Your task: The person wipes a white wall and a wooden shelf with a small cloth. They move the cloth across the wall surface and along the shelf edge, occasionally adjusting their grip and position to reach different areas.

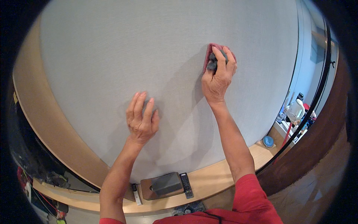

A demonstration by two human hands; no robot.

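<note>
A large pale grey wall panel (156, 56) with a fine woven texture fills the view before me. High on it, my right hand (218, 75) grips a dusky pink cloth pad (209, 53) with a dark grey, fuzzy piece (212, 65) on its back. The pad lies against the panel; its underside is hidden. Lower and to the left, my left hand (142, 119) holds nothing, its fingers apart. Its fingertips are at the panel, though I cannot tell whether they touch.
A wooden ledge (208, 179) below carries a dark box-shaped object (167, 184), a black remote control (186, 185) and a white remote-like device (136, 194). At right are a blue round object (268, 142), a white kettle (297, 109) and a dark frame edge (317, 105). Wooden trim (53, 106) borders the left.
</note>
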